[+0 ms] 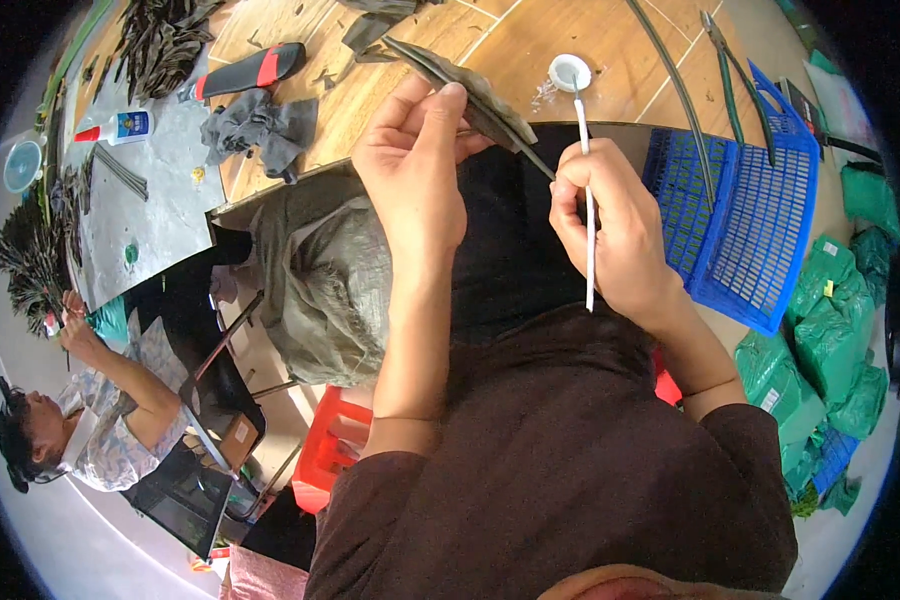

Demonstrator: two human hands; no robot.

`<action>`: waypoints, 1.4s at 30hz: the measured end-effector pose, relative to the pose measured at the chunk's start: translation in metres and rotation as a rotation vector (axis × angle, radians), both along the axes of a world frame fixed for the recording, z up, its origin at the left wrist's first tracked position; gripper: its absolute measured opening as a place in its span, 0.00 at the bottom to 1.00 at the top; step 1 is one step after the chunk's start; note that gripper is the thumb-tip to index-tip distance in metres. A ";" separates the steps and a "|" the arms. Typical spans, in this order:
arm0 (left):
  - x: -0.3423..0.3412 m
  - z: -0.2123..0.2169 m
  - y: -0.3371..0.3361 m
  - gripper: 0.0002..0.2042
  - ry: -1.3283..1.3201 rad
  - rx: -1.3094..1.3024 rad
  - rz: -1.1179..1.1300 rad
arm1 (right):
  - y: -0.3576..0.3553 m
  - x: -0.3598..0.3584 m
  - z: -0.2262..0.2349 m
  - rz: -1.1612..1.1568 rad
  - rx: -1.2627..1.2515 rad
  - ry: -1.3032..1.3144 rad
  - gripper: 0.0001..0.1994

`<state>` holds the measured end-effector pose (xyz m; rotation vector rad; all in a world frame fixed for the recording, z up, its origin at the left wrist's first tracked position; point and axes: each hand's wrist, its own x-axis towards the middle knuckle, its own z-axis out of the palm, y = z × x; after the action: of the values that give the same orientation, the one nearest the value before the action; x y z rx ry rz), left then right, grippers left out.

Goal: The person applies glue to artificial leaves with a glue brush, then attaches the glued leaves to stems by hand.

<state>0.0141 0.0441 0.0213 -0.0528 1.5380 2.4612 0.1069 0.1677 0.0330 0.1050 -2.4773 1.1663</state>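
Observation:
My left hand is closed, pinching a thin dark stem between thumb and fingers. A limp grey-green leaf-like strip lies along that stem, above the table's near edge. The stem's lower end reaches the fingers of my right hand; whether they touch it I cannot tell. My right hand is closed around a slim white stick, held nearly upright in the picture. The stick's far tip overlaps a small round white dish on the table; contact is unclear. White smears lie beside the dish.
On the table are a black-and-red tool case, a glue bottle, crumpled grey cloth and dark leaf strips. A blue basket holds long-handled cutters. Green bags are right. A co-worker sits left.

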 end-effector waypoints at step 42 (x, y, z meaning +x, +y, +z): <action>-0.027 -0.010 0.004 0.13 -0.024 -0.035 -0.126 | 0.063 -0.047 -0.019 -0.159 -0.394 -0.078 0.11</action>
<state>-0.0127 0.0479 0.0117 0.0087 1.5254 2.3289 0.0595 0.2304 0.0140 -0.2470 -2.2201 1.5825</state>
